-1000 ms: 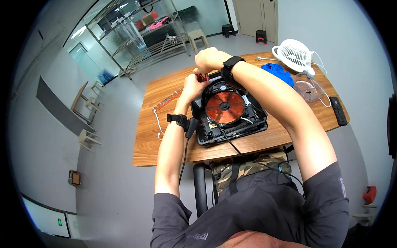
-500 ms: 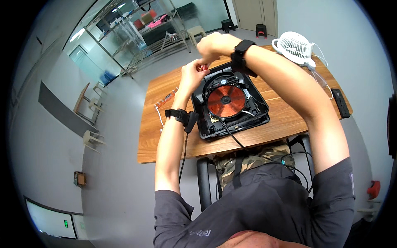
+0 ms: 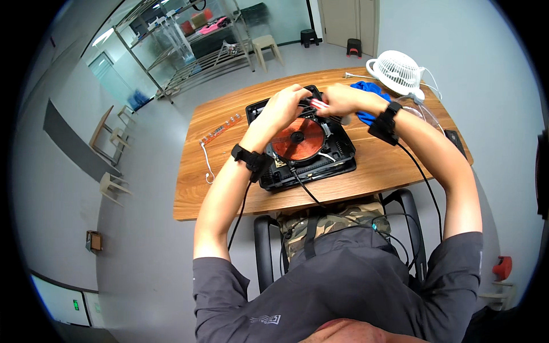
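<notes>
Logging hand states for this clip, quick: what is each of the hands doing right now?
Left hand: curled over the far edge of the opened induction cooker; grip cannot be told.
Right hand: closed on a red-and-white tool.

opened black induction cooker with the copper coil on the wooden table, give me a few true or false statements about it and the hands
1. The opened black induction cooker with its round copper coil lies on the wooden table. True.
2. Both hands are at the cooker's far edge. True: the left hand and right hand meet there.
3. The white round fan stands at the table's near left corner. False: it is at the far right.
4. The right hand holds a red-and-white handled tool. True.
5. The blue cloth covers the coil. False: it lies right of the cooker, behind the right wrist.
</notes>
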`<state>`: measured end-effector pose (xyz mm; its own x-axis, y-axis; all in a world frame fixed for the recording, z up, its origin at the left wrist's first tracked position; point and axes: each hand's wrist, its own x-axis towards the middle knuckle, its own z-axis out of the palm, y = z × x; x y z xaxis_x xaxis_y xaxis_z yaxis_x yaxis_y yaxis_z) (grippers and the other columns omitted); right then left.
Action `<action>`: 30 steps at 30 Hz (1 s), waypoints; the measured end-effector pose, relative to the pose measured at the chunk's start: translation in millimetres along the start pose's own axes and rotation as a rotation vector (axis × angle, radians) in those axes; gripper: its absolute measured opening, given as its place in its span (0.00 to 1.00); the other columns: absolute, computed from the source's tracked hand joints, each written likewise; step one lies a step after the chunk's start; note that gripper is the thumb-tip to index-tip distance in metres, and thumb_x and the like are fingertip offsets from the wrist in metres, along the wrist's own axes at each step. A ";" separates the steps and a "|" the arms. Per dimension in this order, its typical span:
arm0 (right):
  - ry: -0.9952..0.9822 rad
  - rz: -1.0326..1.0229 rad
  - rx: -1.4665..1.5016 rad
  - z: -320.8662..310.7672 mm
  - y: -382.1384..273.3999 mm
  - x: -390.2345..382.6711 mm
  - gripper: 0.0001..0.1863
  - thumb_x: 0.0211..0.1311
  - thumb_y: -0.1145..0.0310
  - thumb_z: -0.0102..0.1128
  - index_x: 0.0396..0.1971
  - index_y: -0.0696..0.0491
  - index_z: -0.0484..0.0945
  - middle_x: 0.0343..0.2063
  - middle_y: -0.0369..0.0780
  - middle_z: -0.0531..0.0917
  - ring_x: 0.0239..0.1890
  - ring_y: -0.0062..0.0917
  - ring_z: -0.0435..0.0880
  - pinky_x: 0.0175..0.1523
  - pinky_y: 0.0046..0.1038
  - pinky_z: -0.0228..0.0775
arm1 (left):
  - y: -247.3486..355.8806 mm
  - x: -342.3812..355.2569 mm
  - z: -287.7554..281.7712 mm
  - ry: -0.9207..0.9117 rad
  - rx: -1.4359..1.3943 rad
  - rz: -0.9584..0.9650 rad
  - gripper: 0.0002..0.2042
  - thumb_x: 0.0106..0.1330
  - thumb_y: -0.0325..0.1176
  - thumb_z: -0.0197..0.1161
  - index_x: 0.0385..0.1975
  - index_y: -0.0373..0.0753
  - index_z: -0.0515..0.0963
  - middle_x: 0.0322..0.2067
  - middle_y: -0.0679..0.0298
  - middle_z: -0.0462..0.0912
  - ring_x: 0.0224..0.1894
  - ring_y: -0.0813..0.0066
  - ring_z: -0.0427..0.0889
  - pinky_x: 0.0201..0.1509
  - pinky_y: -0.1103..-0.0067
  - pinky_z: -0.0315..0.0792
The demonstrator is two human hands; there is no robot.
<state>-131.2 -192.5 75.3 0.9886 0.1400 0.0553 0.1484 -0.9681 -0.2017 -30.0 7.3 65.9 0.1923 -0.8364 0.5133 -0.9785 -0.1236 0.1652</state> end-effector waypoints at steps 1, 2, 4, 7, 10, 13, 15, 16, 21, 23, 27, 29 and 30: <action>-0.006 0.065 -0.021 -0.7 1.3 -11.0 0.26 0.58 0.48 0.62 0.27 0.62 0.83 0.23 0.54 0.83 0.29 0.46 0.85 0.37 0.43 0.76 | -3.9 -7.9 -7.2 0.016 0.044 -0.017 0.16 0.55 0.23 0.67 0.45 0.36 0.80 0.42 0.54 0.83 0.47 0.54 0.83 0.52 0.66 0.77; -0.012 0.129 -0.042 -2.3 6.1 -20.2 0.26 0.58 0.49 0.62 0.25 0.63 0.83 0.22 0.55 0.83 0.28 0.47 0.85 0.36 0.43 0.75 | -9.1 -16.6 -16.2 0.031 0.088 -0.036 0.16 0.56 0.23 0.67 0.46 0.36 0.80 0.43 0.54 0.83 0.48 0.54 0.82 0.54 0.66 0.77; 0.032 0.229 -0.031 9.4 47.8 -41.2 0.26 0.58 0.52 0.61 0.24 0.65 0.81 0.21 0.56 0.82 0.27 0.48 0.84 0.34 0.42 0.75 | -33.5 -23.1 -34.7 -0.022 0.184 -0.158 0.16 0.56 0.24 0.67 0.46 0.38 0.81 0.44 0.56 0.84 0.50 0.55 0.82 0.55 0.66 0.77; 0.029 0.341 -0.029 20.8 69.0 -66.8 0.25 0.58 0.53 0.59 0.26 0.66 0.82 0.25 0.59 0.82 0.31 0.50 0.85 0.39 0.43 0.76 | -79.4 -64.2 -65.2 -0.053 0.247 -0.345 0.14 0.55 0.25 0.67 0.44 0.36 0.82 0.41 0.54 0.85 0.47 0.54 0.83 0.52 0.66 0.77; -0.031 0.403 -0.057 47.5 86.4 -71.5 0.28 0.59 0.52 0.59 0.30 0.69 0.82 0.30 0.62 0.83 0.38 0.51 0.85 0.46 0.42 0.77 | -120.5 -118.1 -86.8 -0.116 0.277 -0.544 0.10 0.61 0.29 0.66 0.41 0.34 0.84 0.39 0.50 0.86 0.44 0.53 0.85 0.50 0.67 0.78; -0.073 0.404 -0.039 66.1 78.6 -71.9 0.29 0.60 0.51 0.61 0.30 0.69 0.83 0.31 0.62 0.83 0.39 0.51 0.85 0.47 0.41 0.77 | -151.4 -176.4 -97.5 -0.165 0.356 -0.744 0.10 0.61 0.31 0.65 0.40 0.38 0.85 0.39 0.52 0.87 0.44 0.55 0.86 0.50 0.67 0.79; -0.075 0.380 -0.028 79.8 81.9 -69.9 0.29 0.61 0.51 0.60 0.27 0.69 0.82 0.29 0.62 0.82 0.37 0.53 0.85 0.45 0.44 0.77 | -163.4 -202.6 -98.4 -0.181 0.360 -0.821 0.10 0.61 0.31 0.65 0.41 0.39 0.85 0.40 0.52 0.87 0.45 0.55 0.86 0.51 0.67 0.79; -0.089 0.384 -0.028 80.8 76.2 -67.8 0.29 0.61 0.50 0.60 0.27 0.69 0.82 0.29 0.62 0.82 0.37 0.53 0.85 0.45 0.44 0.77 | -168.4 -214.2 -98.3 -0.186 0.361 -0.865 0.11 0.61 0.31 0.64 0.42 0.40 0.85 0.40 0.52 0.87 0.45 0.55 0.86 0.51 0.67 0.79; -0.096 0.404 0.050 85.0 81.2 -70.1 0.30 0.61 0.50 0.59 0.27 0.70 0.82 0.29 0.63 0.82 0.37 0.54 0.84 0.45 0.44 0.76 | -180.9 -227.1 -84.5 -0.150 0.356 -0.969 0.13 0.61 0.32 0.66 0.44 0.37 0.85 0.41 0.49 0.86 0.46 0.53 0.85 0.53 0.67 0.78; -0.112 0.395 0.011 89.6 87.2 -69.7 0.30 0.61 0.50 0.59 0.27 0.70 0.81 0.29 0.63 0.82 0.37 0.54 0.84 0.45 0.45 0.76 | -184.0 -225.8 -76.5 -0.131 0.336 -0.976 0.14 0.60 0.32 0.66 0.46 0.38 0.84 0.42 0.48 0.86 0.47 0.53 0.85 0.53 0.67 0.77; -0.087 0.376 0.045 96.3 91.5 -70.9 0.30 0.61 0.48 0.60 0.26 0.69 0.81 0.28 0.63 0.81 0.36 0.54 0.85 0.43 0.45 0.77 | -208.2 -230.9 -61.3 -0.174 0.437 -0.903 0.16 0.61 0.34 0.68 0.48 0.39 0.83 0.46 0.49 0.84 0.51 0.52 0.82 0.55 0.65 0.75; -0.095 0.390 0.033 99.6 94.5 -70.8 0.31 0.61 0.47 0.61 0.26 0.69 0.81 0.28 0.63 0.81 0.36 0.53 0.85 0.42 0.45 0.77 | -218.9 -233.8 -54.6 -0.166 0.509 -0.857 0.16 0.61 0.35 0.69 0.48 0.40 0.82 0.47 0.49 0.83 0.52 0.52 0.81 0.56 0.64 0.75; -0.099 0.376 0.021 100.1 94.3 -70.7 0.31 0.60 0.47 0.61 0.26 0.69 0.81 0.28 0.63 0.81 0.36 0.53 0.85 0.42 0.45 0.77 | -226.8 -236.7 -51.9 -0.166 0.504 -0.879 0.16 0.61 0.36 0.69 0.48 0.40 0.82 0.48 0.50 0.82 0.53 0.52 0.80 0.56 0.64 0.75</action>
<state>-184.6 -272.9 -45.5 0.9716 -0.2034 -0.1206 -0.2253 -0.9513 -0.2105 150.3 261.0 -49.4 0.8810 -0.4002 0.2522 -0.4213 -0.9063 0.0338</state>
